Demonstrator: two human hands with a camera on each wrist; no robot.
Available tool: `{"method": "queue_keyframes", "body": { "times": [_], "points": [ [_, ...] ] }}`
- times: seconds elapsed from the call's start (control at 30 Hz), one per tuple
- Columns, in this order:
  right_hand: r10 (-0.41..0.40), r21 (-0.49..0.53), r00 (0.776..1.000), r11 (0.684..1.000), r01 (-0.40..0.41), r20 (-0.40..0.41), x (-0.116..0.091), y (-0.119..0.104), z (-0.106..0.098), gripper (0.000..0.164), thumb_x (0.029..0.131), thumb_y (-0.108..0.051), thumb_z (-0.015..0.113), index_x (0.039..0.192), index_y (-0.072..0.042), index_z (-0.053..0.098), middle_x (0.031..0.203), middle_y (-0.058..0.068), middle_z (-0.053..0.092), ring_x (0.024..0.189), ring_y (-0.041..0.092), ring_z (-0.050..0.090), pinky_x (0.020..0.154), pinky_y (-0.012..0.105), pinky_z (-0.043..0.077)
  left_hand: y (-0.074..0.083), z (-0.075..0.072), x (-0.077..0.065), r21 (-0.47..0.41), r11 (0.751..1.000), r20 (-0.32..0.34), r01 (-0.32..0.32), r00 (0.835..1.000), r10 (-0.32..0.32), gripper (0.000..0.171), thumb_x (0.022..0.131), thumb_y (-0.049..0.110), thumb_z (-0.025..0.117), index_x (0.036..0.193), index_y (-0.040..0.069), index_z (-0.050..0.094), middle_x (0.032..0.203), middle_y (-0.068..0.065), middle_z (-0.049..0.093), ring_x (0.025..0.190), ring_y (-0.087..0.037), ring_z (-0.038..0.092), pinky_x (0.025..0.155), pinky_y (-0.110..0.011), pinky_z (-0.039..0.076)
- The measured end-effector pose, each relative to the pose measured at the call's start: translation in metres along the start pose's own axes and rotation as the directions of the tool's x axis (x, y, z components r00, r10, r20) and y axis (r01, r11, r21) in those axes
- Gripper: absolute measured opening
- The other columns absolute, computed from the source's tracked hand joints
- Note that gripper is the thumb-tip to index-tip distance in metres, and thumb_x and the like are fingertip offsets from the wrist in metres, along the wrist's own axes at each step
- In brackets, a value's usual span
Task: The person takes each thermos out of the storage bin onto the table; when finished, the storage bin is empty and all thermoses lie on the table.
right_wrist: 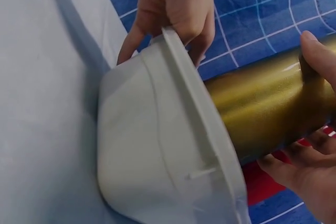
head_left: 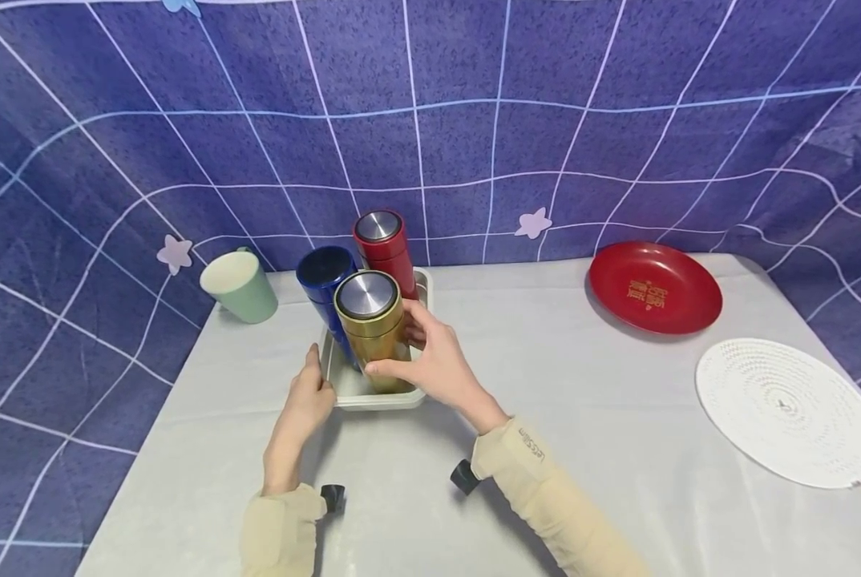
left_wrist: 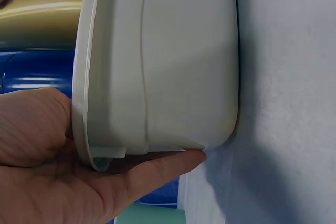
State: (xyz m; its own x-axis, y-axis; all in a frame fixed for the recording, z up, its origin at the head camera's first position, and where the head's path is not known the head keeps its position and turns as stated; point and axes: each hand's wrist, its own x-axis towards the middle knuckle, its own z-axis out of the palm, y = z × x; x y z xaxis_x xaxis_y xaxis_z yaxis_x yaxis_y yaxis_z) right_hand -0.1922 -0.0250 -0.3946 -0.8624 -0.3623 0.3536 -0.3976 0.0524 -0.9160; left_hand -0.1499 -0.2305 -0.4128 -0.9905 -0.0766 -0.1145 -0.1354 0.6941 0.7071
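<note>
A gold thermos flask (head_left: pixel 378 336) with a steel-topped lid stands inside the front of a white plastic bin (head_left: pixel 373 402). My right hand (head_left: pixel 438 361) grips it from the right, thumb in front and fingers behind. In the right wrist view the flask's lower end (right_wrist: pixel 241 114) dips below the bin's rim. My left hand (head_left: pixel 306 401) holds the bin's left side; in the left wrist view the thumb is at the rim and a finger lies along the outer wall (left_wrist: pixel 184 77). A blue flask (head_left: pixel 322 276) and a red flask (head_left: pixel 386 244) stand behind the gold one.
A green mug (head_left: pixel 241 287) stands left of the bin. At the back right lies a red plate (head_left: pixel 679 292) with gold characters, and a white round woven mat (head_left: pixel 748 409) lies in front of it. A blue checked cloth (head_left: pixel 459 144) hangs behind the table.
</note>
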Motion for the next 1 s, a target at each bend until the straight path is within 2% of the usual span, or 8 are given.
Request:
{"method": "queue_keyframes", "body": {
  "times": [0.23,0.5,0.83,0.87,0.9,1.0],
  "points": [
    [-0.018,0.056,0.997,0.998,0.022,-0.077,-0.003,-0.012,-0.008,0.070,0.070,-0.010,0.087,0.131,-0.012,0.054,0.119,0.006,0.066,0.109,0.017,0.064,0.094,0.032,0.053,0.001,0.001,0.003,-0.007,1.000,0.014,0.001,1.000,-0.001,0.066,0.090,-0.005,0.031,0.147,-0.019,0.001,0.148,-0.043,0.020,0.139,-0.050,0.022,0.116,-0.056,0.020],
    [-0.038,0.126,0.983,0.990,0.061,-0.182,-0.005,-0.029,-0.018,0.066,0.069,-0.005,0.086,0.128,-0.010,0.056,0.109,0.009,0.069,0.096,0.016,0.065,0.084,0.033,0.056,0.002,0.000,0.004,-0.010,1.000,0.035,0.004,0.999,-0.004,0.067,0.090,-0.004,0.029,0.148,-0.018,-0.002,0.151,-0.041,0.014,0.141,-0.049,0.019,0.118,-0.053,0.016],
    [-0.086,0.168,0.970,0.978,0.126,-0.227,-0.015,-0.044,-0.034,0.063,0.069,-0.006,0.085,0.125,-0.005,0.056,0.110,0.012,0.068,0.092,0.017,0.066,0.080,0.032,0.058,0.000,-0.002,0.003,0.008,1.000,0.032,-0.002,0.999,0.002,0.068,0.088,-0.005,0.029,0.147,-0.019,-0.001,0.147,-0.043,0.020,0.139,-0.049,0.023,0.117,-0.055,0.021],
    [-0.088,0.162,0.968,0.978,0.129,-0.236,-0.017,-0.046,-0.036,0.063,0.069,-0.005,0.085,0.125,-0.004,0.056,0.109,0.013,0.068,0.092,0.017,0.066,0.080,0.032,0.058,0.000,-0.002,0.003,0.011,1.000,0.034,-0.001,0.999,0.001,0.068,0.088,-0.005,0.029,0.147,-0.019,-0.001,0.147,-0.043,0.020,0.139,-0.049,0.023,0.116,-0.055,0.021],
    [-0.092,0.159,0.966,0.978,0.133,-0.243,-0.020,-0.048,-0.039,0.063,0.070,-0.011,0.087,0.125,-0.003,0.056,0.110,0.013,0.068,0.091,0.016,0.066,0.081,0.033,0.058,-0.001,-0.002,0.002,0.014,1.000,0.035,-0.001,0.999,0.000,0.068,0.088,-0.005,0.029,0.147,-0.019,-0.001,0.147,-0.043,0.020,0.139,-0.049,0.023,0.116,-0.055,0.021],
    [-0.097,0.160,0.960,0.977,0.142,-0.262,-0.027,-0.051,-0.048,0.065,0.069,-0.010,0.087,0.125,0.000,0.055,0.110,0.012,0.067,0.091,0.016,0.067,0.081,0.033,0.059,-0.001,-0.003,0.002,0.013,1.000,0.041,-0.001,0.999,0.000,0.069,0.088,-0.005,0.030,0.147,-0.019,-0.002,0.148,-0.043,0.017,0.140,-0.049,0.021,0.116,-0.055,0.021]
  ]
}}
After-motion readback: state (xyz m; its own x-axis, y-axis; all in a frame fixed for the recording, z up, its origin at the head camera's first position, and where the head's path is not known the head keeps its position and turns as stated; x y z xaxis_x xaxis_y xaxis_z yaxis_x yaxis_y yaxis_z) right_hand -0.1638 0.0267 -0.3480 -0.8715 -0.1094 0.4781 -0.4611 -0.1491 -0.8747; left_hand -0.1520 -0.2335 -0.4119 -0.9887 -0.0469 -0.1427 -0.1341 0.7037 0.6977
